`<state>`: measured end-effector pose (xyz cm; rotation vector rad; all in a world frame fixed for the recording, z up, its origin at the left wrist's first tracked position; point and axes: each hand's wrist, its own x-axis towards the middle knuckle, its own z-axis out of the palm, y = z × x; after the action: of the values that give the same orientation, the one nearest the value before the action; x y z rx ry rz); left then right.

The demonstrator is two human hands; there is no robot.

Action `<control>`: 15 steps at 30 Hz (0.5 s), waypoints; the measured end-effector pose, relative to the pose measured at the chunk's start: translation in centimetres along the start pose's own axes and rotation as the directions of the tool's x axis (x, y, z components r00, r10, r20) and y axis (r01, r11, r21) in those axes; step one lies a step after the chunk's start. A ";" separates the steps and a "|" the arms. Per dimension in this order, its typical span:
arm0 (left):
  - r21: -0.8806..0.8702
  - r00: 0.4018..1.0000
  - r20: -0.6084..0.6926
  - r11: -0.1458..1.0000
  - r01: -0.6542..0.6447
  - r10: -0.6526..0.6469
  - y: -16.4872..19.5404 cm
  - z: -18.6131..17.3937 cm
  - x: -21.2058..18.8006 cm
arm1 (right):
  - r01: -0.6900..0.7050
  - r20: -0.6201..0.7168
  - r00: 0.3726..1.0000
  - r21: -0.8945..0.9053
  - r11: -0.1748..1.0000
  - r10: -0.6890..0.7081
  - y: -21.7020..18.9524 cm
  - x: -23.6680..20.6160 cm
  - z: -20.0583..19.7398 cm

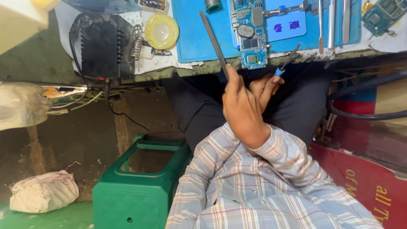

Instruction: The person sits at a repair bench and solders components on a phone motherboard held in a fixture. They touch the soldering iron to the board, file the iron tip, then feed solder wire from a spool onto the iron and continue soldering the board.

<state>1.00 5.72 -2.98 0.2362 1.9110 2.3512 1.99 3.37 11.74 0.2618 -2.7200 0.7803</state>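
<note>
My right hand (241, 108) is raised over my lap in front of the bench edge, shut on a long dark thin rod-like tool (213, 40) that slants up over the blue work mat (193, 38). Just behind it, my left hand (266, 85) is partly hidden and holds a small screwdriver (287, 61) with a blue collar, tip pointing up toward the bench. A blue phone circuit board (251, 36) lies on the mat right above both hands. Plaid sleeves cover both arms.
A black power unit (104, 44) and a yellow round lid (161, 30) sit at the bench's left. Metal tweezers (331, 21) lie at the right beside another circuit board (383, 15). Below stand a green plastic stool (140, 186), a white sack (42, 191) and black cables (364, 114).
</note>
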 end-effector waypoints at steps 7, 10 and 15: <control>-0.149 0.999 0.011 0.988 -0.045 0.047 -0.2 0.3 0.1 | -0.178 -0.060 0.975 0.366 0.913 0.214 6.1 -8.7 -1.4; -0.191 0.998 0.067 0.982 0.009 0.004 0.1 0.6 0.5 | -0.312 -0.106 0.895 0.544 0.779 0.433 10.1 -11.7 -2.3; -0.004 0.998 0.034 0.998 -0.057 0.057 1.3 0.9 0.8 | -0.312 -0.067 0.807 0.794 0.521 0.587 15.9 -12.2 -2.9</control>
<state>0.40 6.44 -1.54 0.3326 1.9102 2.3701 10.08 19.34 2.24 -0.4359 -1.9743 1.9194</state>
